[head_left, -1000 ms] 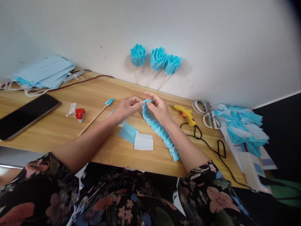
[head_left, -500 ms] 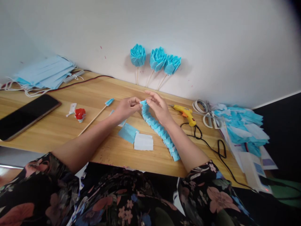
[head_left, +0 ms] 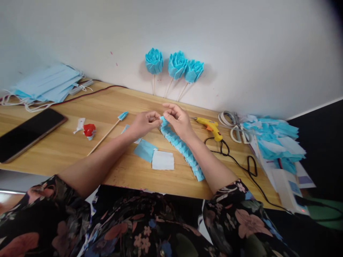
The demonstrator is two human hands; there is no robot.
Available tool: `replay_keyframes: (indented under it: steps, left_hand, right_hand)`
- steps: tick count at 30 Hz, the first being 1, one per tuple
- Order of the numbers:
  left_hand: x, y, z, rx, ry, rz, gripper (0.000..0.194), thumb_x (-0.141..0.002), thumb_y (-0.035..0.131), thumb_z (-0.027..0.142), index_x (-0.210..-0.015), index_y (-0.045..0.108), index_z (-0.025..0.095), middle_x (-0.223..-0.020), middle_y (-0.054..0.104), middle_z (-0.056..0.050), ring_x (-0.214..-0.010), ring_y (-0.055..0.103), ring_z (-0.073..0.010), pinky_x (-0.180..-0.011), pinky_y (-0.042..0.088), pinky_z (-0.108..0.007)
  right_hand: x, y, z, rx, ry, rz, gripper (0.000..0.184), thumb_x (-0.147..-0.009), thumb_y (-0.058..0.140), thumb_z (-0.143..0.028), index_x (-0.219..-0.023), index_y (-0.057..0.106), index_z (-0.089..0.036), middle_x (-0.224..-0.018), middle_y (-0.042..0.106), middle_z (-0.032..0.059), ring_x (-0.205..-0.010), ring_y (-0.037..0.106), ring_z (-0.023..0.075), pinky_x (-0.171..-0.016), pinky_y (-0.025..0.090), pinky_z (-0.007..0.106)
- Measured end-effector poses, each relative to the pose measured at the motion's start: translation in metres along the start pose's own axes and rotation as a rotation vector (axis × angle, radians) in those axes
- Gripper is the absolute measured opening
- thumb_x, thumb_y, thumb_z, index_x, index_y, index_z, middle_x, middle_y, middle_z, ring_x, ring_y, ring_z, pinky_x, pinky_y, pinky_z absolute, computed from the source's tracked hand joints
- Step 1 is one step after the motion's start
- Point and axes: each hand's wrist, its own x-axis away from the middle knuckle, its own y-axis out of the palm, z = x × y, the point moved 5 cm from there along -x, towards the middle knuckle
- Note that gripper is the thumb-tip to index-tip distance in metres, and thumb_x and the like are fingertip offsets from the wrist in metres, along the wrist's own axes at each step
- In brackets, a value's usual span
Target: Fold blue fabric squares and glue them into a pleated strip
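Note:
A long strip of folded blue fabric petals (head_left: 180, 143) runs across the wooden table, its far end up between my two hands. My left hand (head_left: 146, 123) pinches the left edge of that end between thumb and fingers. On the other side, the thumb and fingertips of my right hand (head_left: 178, 119) are closed at the same end, with the other fingers curled above. Below the hands lie a blue fabric square (head_left: 145, 150) and a white fabric square (head_left: 163, 160). More cut pieces are partly hidden under my left forearm.
Three blue fabric flowers on sticks (head_left: 177, 65) lean against the wall. A stick with a blue tip (head_left: 107, 134), a red-wrapped lollipop (head_left: 89, 130), a phone (head_left: 29, 134) and face masks (head_left: 48, 84) lie left. Right are a yellow glue gun (head_left: 210, 127), scissors (head_left: 238, 134) and blue scraps (head_left: 276, 139).
My fingers have shifted slightly on the end of the petal strip, and the flap there now sits folded smaller. The whole view has tilted a little; nothing else on the table has moved.

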Motion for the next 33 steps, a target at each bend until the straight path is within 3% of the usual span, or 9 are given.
replay_keyframes:
  steps: [3,6,13,27,30,33]
  left_hand:
    - [-0.001,-0.001,0.0,0.03,0.003,0.011,0.013,-0.077,0.067,0.028,-0.072,0.06,0.018,-0.062,0.057,0.002,-0.055,0.044,-0.0095,-0.054,0.03,-0.024]
    - [-0.003,-0.005,-0.004,0.11,-0.019,0.055,0.017,-0.077,0.067,0.032,-0.074,0.058,0.019,-0.055,0.048,0.006,-0.049,0.035,-0.0076,-0.05,0.026,-0.024]
    - [-0.006,-0.007,-0.01,0.198,-0.017,0.081,0.028,-0.072,0.074,0.04,-0.078,0.058,0.019,-0.053,0.045,0.008,-0.046,0.033,-0.0066,-0.047,0.024,-0.023]
    - [-0.002,0.0,-0.006,0.106,-0.019,0.048,0.026,-0.072,0.073,0.039,-0.075,0.058,0.018,-0.053,0.043,0.008,-0.046,0.031,-0.0056,-0.047,0.02,-0.023]
    - [-0.003,-0.001,-0.008,0.125,-0.025,0.038,0.027,-0.07,0.074,0.039,-0.075,0.059,0.017,-0.051,0.043,0.008,-0.045,0.031,-0.0058,-0.047,0.021,-0.022]
    - [-0.004,-0.006,-0.01,0.169,-0.017,0.078,0.026,-0.071,0.074,0.039,-0.076,0.059,0.017,-0.049,0.043,0.008,-0.044,0.033,-0.0067,-0.046,0.022,-0.023]
  right_hand:
    - [-0.001,-0.005,-0.002,0.0,-0.004,0.025,0.049,-0.094,0.057,-0.052,-0.137,0.055,-0.029,-0.111,0.07,0.0056,-0.1,0.064,0.02,-0.086,0.056,0.036]
    - [-0.002,-0.01,-0.004,-0.001,-0.012,0.02,0.053,-0.097,0.051,-0.055,-0.145,0.047,-0.034,-0.129,0.066,0.0071,-0.122,0.059,0.0244,-0.097,0.054,0.043]
    - [-0.001,-0.004,0.002,-0.084,0.016,-0.103,0.061,-0.088,0.066,-0.041,-0.145,0.047,-0.032,-0.12,0.068,0.0049,-0.109,0.065,0.0215,-0.096,0.056,0.041]
    - [-0.004,-0.001,0.009,-0.091,0.014,-0.094,0.059,-0.081,0.066,-0.026,-0.139,0.054,-0.022,-0.096,0.065,0.0001,-0.082,0.061,0.0132,-0.075,0.052,0.026]
    - [-0.004,-0.001,0.008,-0.119,0.032,-0.119,0.06,-0.081,0.066,-0.027,-0.139,0.054,-0.022,-0.099,0.066,0.001,-0.086,0.062,0.0139,-0.078,0.053,0.026]
    - [-0.005,-0.004,0.006,-0.205,0.042,-0.153,0.062,-0.085,0.067,-0.035,-0.143,0.049,-0.027,-0.118,0.067,0.004,-0.105,0.064,0.0184,-0.092,0.054,0.033]
